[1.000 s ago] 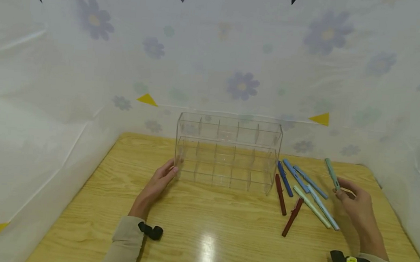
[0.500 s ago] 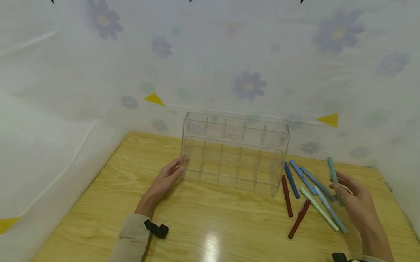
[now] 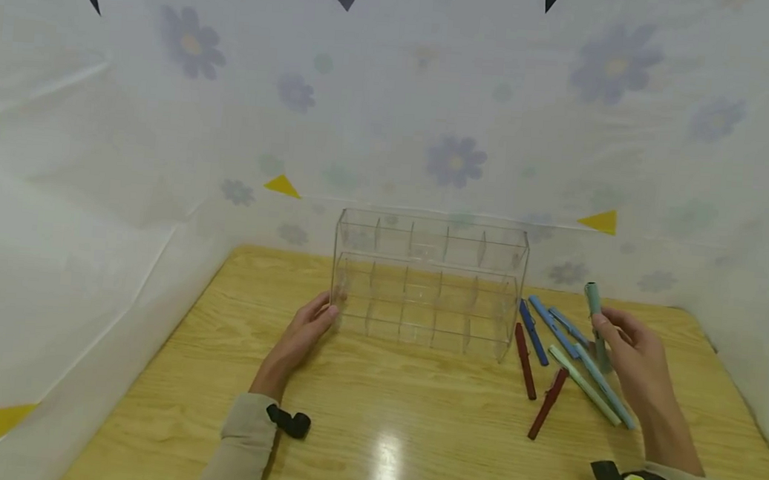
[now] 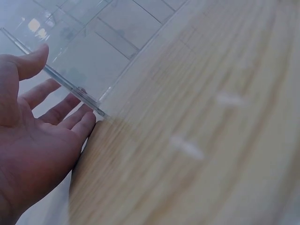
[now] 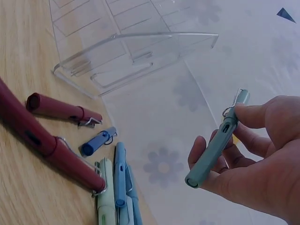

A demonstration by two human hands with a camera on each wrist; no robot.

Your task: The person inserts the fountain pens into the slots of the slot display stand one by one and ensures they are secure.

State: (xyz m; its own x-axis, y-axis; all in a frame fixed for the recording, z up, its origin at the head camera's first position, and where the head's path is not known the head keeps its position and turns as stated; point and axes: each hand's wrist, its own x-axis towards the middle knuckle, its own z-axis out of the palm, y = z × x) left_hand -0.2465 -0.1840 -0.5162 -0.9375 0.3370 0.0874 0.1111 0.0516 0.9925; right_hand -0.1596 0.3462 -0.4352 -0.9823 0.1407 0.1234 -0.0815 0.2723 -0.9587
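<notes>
A clear acrylic rack (image 3: 421, 294) with several divided compartments in tiers stands upright at the back of the table. My left hand (image 3: 300, 334) touches its left side edge; in the left wrist view, the thumb lies at the front of the edge and the relaxed fingers (image 4: 61, 110) reach behind it. To the right, my right hand (image 3: 637, 362) pinches a muted green pen (image 5: 220, 140) between thumb and fingers, held above the table and tilted, clip end up. Beside it lie several pens: light blue (image 3: 605, 385), pale green (image 3: 582, 384), mid-blue (image 3: 552, 326), dark blue (image 3: 534, 332) and dark red (image 3: 548, 404).
Another dark red pen (image 3: 525, 361) lies close to the rack's right side. The wood-grain table (image 3: 344, 430) is bounded by a white flowered curtain (image 3: 379, 121) at the back and sides. Black wrist straps (image 3: 632, 478) sit over both sleeves.
My right hand has turned the green pen more upright and brought it left, nearer the other pens. My left hand stays at the rack's edge; the head view has shifted slightly.
</notes>
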